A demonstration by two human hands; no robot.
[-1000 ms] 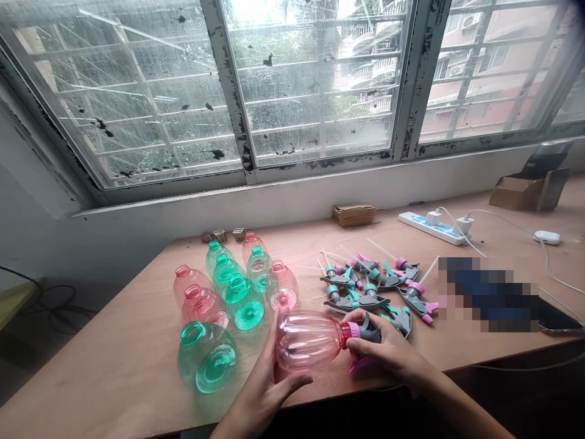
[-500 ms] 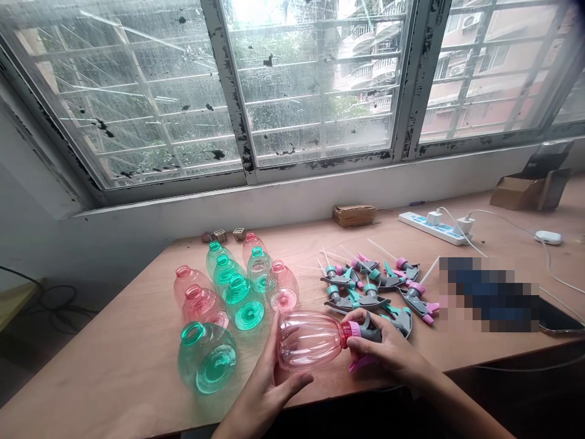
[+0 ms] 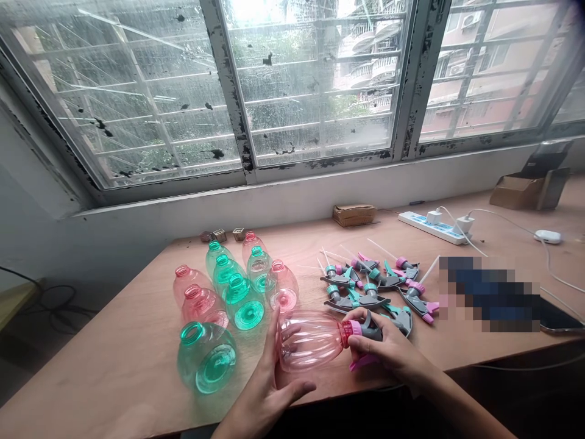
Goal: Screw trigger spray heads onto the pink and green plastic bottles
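Observation:
A clear pink spray bottle (image 3: 311, 341) lies on its side in the air over the table's front edge, its neck pointing right. My left hand (image 3: 269, 375) cradles its base end; fingers show through the plastic on the far side, while the thumb sticks out below. At the neck, my right hand (image 3: 388, 344) grips the pink collar (image 3: 353, 329) of a grey trigger sprayer (image 3: 371, 330) that sits on the bottle. The sprayer's pink trigger (image 3: 363, 362) hangs beneath the fingers. Just behind the right hand lies a pile of loose trigger sprayers (image 3: 365, 286).
Several open bottles without sprayers stand at left, among them a green bottle (image 3: 208, 356) nearest me and a pink bottle (image 3: 282, 286). A power strip (image 3: 434, 228), a cardboard box (image 3: 518, 189) and a brown packet (image 3: 354, 214) are farther back. A phone (image 3: 560, 316) lies at right.
Almost nothing differs. My left thumb and fingers have shifted slightly at the base of the bottle; the right hand keeps its place at the collar.

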